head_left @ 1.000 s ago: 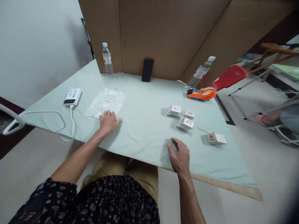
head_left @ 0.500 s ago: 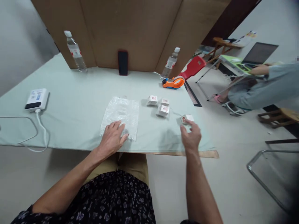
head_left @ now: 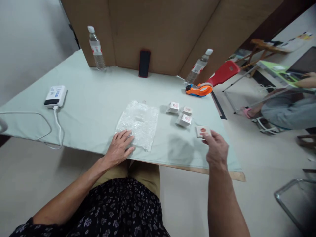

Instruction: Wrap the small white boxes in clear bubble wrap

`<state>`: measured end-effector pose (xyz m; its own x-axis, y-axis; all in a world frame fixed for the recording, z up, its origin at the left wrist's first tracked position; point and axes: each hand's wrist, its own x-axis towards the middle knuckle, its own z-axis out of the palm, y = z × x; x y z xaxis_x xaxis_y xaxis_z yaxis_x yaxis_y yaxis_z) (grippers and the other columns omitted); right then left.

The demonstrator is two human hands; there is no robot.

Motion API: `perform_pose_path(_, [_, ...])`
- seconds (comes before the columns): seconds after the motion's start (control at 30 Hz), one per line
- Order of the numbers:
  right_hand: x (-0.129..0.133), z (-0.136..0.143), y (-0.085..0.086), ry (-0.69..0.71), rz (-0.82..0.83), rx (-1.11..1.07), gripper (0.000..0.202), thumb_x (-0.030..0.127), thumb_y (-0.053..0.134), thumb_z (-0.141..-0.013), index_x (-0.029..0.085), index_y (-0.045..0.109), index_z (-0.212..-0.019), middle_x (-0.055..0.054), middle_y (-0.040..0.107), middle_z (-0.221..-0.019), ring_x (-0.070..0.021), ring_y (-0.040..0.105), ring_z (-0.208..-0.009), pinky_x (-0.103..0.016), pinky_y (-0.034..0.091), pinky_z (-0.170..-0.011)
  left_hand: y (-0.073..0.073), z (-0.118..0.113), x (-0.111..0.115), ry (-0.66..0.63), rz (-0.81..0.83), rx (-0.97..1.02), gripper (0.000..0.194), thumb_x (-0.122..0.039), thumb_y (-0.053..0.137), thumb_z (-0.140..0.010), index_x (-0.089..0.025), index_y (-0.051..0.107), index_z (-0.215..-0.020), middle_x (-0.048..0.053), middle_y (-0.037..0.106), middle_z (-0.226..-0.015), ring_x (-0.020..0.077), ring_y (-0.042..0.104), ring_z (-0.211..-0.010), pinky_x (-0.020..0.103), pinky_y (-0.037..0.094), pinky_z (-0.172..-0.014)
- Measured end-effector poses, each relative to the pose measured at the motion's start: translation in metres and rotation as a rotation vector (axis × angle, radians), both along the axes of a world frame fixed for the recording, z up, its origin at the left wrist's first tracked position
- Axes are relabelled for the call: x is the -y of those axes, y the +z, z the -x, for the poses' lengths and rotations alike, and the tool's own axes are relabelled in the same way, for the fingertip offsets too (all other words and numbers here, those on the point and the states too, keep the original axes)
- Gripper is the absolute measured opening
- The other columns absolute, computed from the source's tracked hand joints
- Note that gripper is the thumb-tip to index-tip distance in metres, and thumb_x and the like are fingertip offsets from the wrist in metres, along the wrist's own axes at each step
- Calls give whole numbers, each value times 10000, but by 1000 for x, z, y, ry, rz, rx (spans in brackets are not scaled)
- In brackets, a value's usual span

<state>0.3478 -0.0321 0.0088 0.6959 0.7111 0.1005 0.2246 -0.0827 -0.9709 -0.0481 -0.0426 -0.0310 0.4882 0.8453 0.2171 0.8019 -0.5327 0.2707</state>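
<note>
Our right fingers [head_left: 209, 138] have just gone from reaching to pinching: they are closing narrowly on the small white box [head_left: 202, 130], so it is now sitting in our grip. Our left fingers [head_left: 123, 136] are spreading flat, grasping nothing, and resting on the near edge of the bubble wrap [head_left: 140, 121], at nine o'clock from the box. Three wrapped boxes [head_left: 186, 119] are standing towards ten o'clock on the bench [head_left: 93, 95].
</note>
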Motion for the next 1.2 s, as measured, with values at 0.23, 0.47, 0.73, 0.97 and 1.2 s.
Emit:
perform_pose_path(0.23, [-9,131,5,735,120,-183,378,485,704,-777,204,736,-1028,-46,754,-930,-188,649,-783,-332,514,-706,4,-2,1,7,20,39,398,-356,539,-953,-189,592,-1310,135,525,-1493,312,418,-1411,511,360,-1135])
perform_pose_path(0.47, [-52,177,-2,995,191,247,324,467,595,-869,222,742,-1021,-62,747,-1023,-245,667,-946,-400,514,-889,5,-2,0,28,46,63,410,-366,554,-938,-203,597,-1312,129,520,-1497,318,414,-1411,517,351,-1144])
perform_pose_path(0.73, [-42,171,-19,898,121,622,597,465,738,-768,204,615,-1292,-142,653,-1307,-321,619,-1162,-515,454,-1036,5,-3,0,18,36,98,388,-354,540,-943,-189,593,-1290,138,531,-1478,320,416,-1403,520,349,-1139])
perform_pose_path(0.97, [-57,182,-24,844,100,628,492,365,704,-792,239,623,-1261,-94,701,-1254,-287,665,-1070,-486,487,-979,3,-3,0,53,44,185,412,-234,566,-903,-164,554,-1308,130,592,-1421,284,478,-1361,483,359,-1136])
perform_pose_path(1.2, [-64,186,-23,920,153,620,486,377,700,-786,240,632,-1248,-80,729,-1166,-272,677,-1016,-447,500,-921,11,-1,-9,24,20,140,210,-122,537,-886,-199,676,-1024,95,676,-1294,270,550,-1260,479,398,-1056])
